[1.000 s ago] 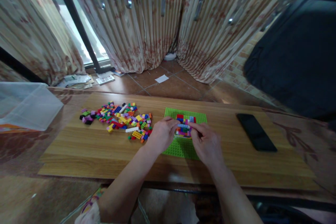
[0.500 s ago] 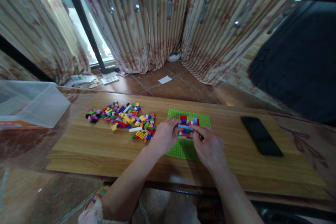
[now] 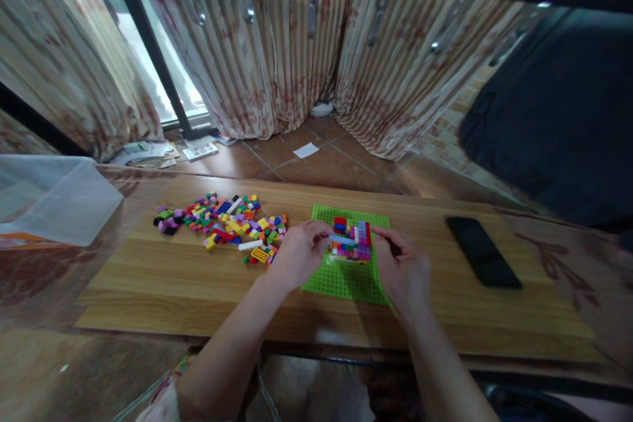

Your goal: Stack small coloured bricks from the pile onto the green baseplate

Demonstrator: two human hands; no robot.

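A long light-blue brick [image 3: 341,239] is pinched at its left end by the thumb and forefinger of my left hand [image 3: 301,254]. It lies over a small build of colourful bricks [image 3: 364,237]; whether it is pressed onto the studs I cannot tell. Under the build is a green studded baseplate [image 3: 343,285]. My right hand [image 3: 405,273] is at the build's right side, forefinger stretched toward its red edge and thumb apart, with no loose brick visible in it. Contact between that fingertip and the build is unclear.
Loose coloured bricks [image 3: 232,224] are spread over the wooden board [image 3: 198,297] left of the baseplate. A black phone [image 3: 482,252] lies to the right. At the far left stands a translucent plastic bin [image 3: 64,198]. Curtains hang beyond the board.
My right hand has let go of the light-blue brick's right end and shifted to the build's right side, uncovering it. My left hand still pinches the brick. The whole view has moved slightly.
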